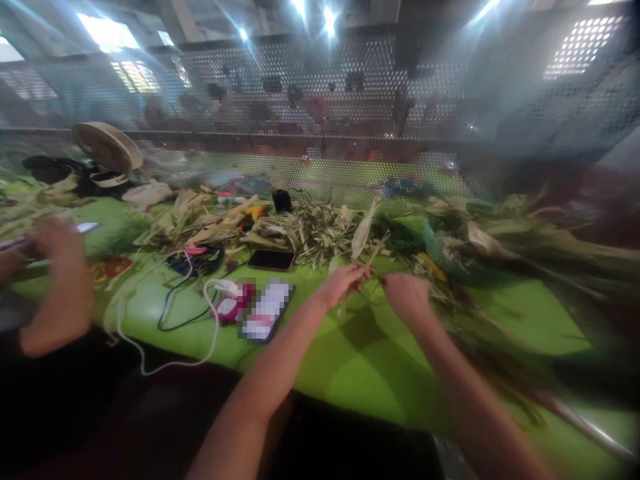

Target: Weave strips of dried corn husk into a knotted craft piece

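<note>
Over the green tabletop (pixel 345 373), my left hand (pixel 346 283) is pinched round a pale dried husk, and a bit of leaf shows below the fingers. A broad dried husk leaf (pixel 365 230) stands up just beyond that hand. Close by on the right, my right hand (pixel 406 293) is curled closed with its back towards me. Its fingertips are hidden, so whatever they grip cannot be made out. Just past both hands lies a heap of cut, dried husk pieces (pixel 320 227).
A dark phone (pixel 271 260) and a lit phone (pixel 267 310) lie to the left, near a white cable (pixel 200 362). Long dried leaves (pixel 540 237) spread at the right. Behind stands a perforated metal screen (pixel 310 87). A co-worker's arm (pixel 65 287) is at far left.
</note>
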A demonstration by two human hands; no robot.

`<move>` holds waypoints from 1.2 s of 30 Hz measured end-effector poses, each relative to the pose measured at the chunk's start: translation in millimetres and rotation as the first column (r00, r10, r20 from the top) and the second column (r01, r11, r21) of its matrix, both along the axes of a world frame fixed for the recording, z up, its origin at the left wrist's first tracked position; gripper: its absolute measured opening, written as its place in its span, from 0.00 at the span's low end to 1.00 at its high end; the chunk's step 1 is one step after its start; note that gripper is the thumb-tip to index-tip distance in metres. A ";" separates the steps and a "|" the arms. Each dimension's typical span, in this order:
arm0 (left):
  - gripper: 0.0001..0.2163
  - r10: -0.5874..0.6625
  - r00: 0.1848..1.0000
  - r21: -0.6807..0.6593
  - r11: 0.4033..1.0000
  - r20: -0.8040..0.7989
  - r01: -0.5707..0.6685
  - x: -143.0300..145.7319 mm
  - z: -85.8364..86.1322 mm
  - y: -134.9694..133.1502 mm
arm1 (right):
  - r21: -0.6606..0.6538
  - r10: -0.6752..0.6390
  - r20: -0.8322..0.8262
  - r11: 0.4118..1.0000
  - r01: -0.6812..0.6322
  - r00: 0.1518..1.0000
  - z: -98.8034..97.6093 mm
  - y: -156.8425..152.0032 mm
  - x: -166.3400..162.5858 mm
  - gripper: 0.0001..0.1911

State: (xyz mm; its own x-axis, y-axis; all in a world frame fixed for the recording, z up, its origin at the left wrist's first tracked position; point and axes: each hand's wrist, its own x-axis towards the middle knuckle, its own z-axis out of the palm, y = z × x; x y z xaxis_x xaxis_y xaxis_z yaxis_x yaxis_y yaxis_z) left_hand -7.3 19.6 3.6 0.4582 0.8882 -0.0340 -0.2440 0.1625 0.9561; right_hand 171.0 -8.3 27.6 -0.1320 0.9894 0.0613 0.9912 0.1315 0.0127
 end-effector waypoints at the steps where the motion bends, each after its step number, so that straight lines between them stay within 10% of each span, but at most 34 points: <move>1: 0.15 -0.024 0.999 -0.003 1.000 -0.033 0.024 1.2 -0.2 -1.4 | -0.001 -0.010 -0.002 1.000 0.010 1.000 -1.3 0.8 1.1 0.17; 15: 0.15 0.009 1.000 -0.066 0.998 -0.003 -0.009 9.4 -12.2 2.2 | 0.145 0.048 -0.203 0.989 -0.019 0.978 -5.5 0.2 2.4 0.15; 22: 0.14 0.140 0.990 -0.036 0.989 0.005 -0.140 -3.2 -11.0 15.1 | 0.176 0.209 -0.714 0.977 -0.118 0.668 -9.3 9.3 13.1 0.12; 28: 0.12 0.238 0.971 0.019 0.971 -0.031 -0.237 -2.2 -5.2 10.7 | 0.410 0.292 -0.455 0.907 -0.093 0.842 -10.9 2.9 9.9 0.08; 36: 0.11 0.197 0.977 0.041 0.980 -0.083 -0.194 8.2 -13.6 7.4 | 0.483 0.370 -0.325 0.856 -0.184 0.870 -13.0 -1.2 1.2 0.10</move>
